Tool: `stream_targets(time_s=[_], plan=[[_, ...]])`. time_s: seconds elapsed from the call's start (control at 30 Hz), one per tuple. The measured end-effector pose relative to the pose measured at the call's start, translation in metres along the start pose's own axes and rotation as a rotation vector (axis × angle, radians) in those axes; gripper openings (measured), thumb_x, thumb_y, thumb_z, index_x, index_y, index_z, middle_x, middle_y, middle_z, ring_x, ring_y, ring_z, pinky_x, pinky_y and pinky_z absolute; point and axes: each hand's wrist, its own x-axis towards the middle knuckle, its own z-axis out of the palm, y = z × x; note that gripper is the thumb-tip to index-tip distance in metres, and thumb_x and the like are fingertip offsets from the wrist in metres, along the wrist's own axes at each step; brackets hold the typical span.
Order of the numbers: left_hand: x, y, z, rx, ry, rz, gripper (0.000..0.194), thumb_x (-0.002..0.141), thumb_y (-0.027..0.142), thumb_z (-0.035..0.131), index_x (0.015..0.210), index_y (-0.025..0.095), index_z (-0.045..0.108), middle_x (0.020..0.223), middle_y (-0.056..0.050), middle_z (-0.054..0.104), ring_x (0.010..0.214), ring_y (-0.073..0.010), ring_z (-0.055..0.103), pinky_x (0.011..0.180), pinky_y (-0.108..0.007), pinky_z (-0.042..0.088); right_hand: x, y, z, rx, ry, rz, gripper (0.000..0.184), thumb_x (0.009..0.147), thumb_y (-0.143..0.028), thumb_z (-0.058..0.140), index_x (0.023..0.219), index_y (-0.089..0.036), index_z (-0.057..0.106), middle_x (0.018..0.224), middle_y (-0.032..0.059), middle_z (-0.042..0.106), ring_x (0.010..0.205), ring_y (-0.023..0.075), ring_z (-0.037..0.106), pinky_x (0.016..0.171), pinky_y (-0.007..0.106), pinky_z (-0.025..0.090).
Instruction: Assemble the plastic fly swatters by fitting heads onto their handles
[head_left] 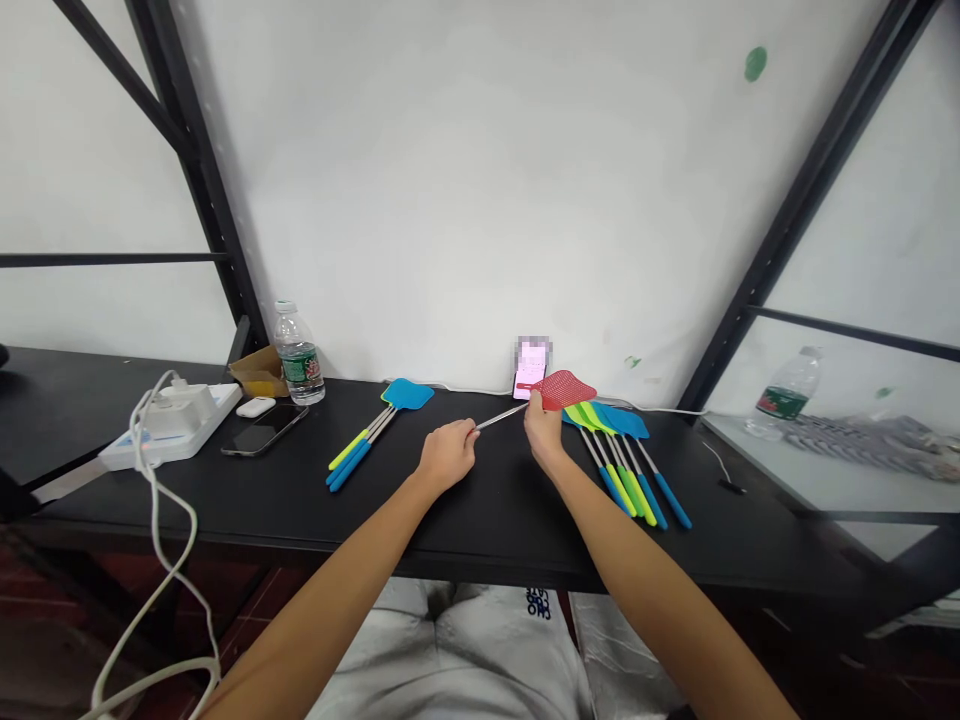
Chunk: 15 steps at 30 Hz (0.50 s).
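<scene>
At the bottom of the frame lie the person's light trousers (465, 650), with both bare forearms reaching up from there to the middle of the picture. The left hand (447, 455), just left of centre, is clenched around the end of a thin metal rod. The right hand (543, 428), just right of centre, pinches the red fly swatter (564, 389) where its mesh head meets that rod, so the swatter spans the gap between the two hands above the black table (480, 520). Touching the right hand's far side, a fan of green and blue swatters (626, 460) lies flat. Left of centre lies a second small bunch of swatters (375, 435). Behind the red head a lit phone (530, 372) leans on the white wall. In the left part sit a water bottle (298, 355), a dark phone (264, 430) and a white power strip (169, 425).
</scene>
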Motion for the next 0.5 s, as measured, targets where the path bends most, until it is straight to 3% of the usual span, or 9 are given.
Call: stream_targets(time_s=[0.27, 0.5], plan=[[0.000, -0.002, 0.001, -0.002, 0.005, 0.004, 0.021, 0.097, 0.029, 0.039, 0.087, 0.023, 0.057, 0.095, -0.004, 0.068, 0.085, -0.0195, 0.062, 0.068, -0.028, 0.035, -0.007, 0.002, 0.002, -0.004, -0.041, 0.025, 0.026, 0.087, -0.044, 0.047, 0.079, -0.020, 0.054, 0.062, 0.0027, 0.056, 0.068, 0.0186, 0.057, 0.059, 0.025, 0.044], [0.000, -0.002, 0.002, 0.000, 0.025, 0.017, 0.020, 0.097, 0.028, 0.041, 0.086, 0.023, 0.057, 0.092, -0.003, 0.068, 0.085, -0.0187, 0.062, 0.066, -0.028, 0.033, -0.009, 0.010, 0.008, -0.036, -0.047, -0.067, 0.039, 0.088, -0.053, 0.045, 0.083, -0.018, 0.059, 0.068, 0.0051, 0.061, 0.074, 0.0214, 0.059, 0.066, 0.029, 0.045]])
